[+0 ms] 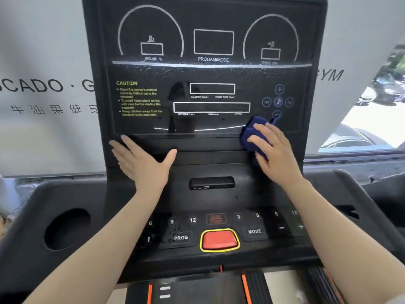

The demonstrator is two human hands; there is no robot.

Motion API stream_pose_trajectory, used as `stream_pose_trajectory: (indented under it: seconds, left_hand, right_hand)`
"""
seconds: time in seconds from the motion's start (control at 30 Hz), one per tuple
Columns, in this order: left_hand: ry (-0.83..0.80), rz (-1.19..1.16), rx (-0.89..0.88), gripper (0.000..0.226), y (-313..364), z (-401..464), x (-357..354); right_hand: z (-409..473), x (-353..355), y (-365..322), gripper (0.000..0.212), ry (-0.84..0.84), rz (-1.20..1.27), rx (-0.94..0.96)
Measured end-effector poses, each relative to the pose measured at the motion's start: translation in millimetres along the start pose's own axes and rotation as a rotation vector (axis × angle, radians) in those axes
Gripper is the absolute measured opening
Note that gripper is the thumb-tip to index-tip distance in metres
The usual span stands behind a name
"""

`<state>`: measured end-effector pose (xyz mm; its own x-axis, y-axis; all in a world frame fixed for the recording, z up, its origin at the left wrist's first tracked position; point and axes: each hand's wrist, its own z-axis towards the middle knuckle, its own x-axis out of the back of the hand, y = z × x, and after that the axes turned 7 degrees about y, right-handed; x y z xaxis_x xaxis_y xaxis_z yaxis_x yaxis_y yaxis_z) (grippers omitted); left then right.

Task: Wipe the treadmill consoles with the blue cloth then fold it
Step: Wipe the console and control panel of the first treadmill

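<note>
Now | R hand [276,152] fingers spread flat, pressing bunched blue cloth [252,133] onto console [140,123] lower-R corner, just under the minus btn — prob. flat palm for wiping pressure | L hand [142,164] open, holds nothing, palm flat on ledge below screen, likely to brace | smears on upper screen, fold not yet done

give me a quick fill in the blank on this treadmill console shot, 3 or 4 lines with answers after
1. The right hand presses a ____ cloth against the console's display panel.
2. The left hand rests flat on the console, holding ____.
3. The big red button has a ____ border.
4. The key right of that button reads ____.

Missing words: blue; nothing; yellow; MODE
</note>
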<state>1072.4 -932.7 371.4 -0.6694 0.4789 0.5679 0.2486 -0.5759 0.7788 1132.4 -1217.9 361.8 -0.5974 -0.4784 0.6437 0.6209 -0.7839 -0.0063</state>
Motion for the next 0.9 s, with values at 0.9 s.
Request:
stream_pose_trajectory:
  seconds: [0.9]
  left_hand:
    - [-0.029,-0.242,0.059,0.055,-76,23,43]
  right_hand:
    - [7,-45,-157,0.044,-0.127,0.24,-0.245]
